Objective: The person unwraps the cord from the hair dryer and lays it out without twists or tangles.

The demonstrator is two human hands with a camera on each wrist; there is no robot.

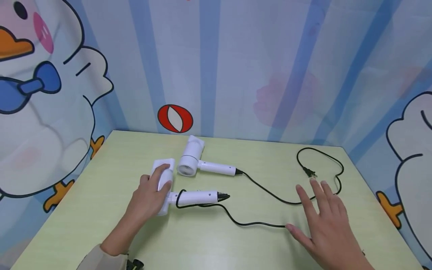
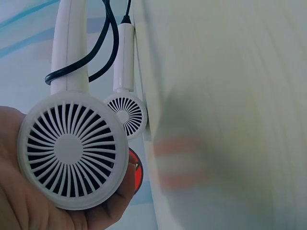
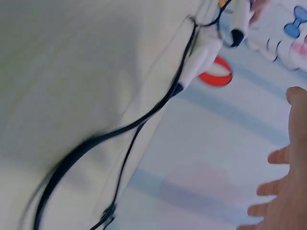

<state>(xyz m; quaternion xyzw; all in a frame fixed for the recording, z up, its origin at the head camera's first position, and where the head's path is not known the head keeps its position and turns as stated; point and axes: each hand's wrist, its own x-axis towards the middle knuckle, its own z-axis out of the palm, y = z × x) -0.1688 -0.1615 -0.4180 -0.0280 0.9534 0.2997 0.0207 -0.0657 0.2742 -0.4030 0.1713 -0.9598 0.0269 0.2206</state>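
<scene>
My left hand grips the barrel of a white hair dryer, fingers over its top, above the near middle of the table. In the left wrist view the dryer's round vented intake faces the camera. A black cord loops round its handle and runs right to the thumb tip of my right hand in the head view. That hand has its fingers spread and holds nothing. Behind the held dryer, a second white hair dryer lies on the table, its handle pointing right.
The second dryer's black cord crosses the table and curls back at the right to its plug, just beyond my right fingertips. A pale table stands against a printed striped curtain. A small black item shows beside my left sleeve.
</scene>
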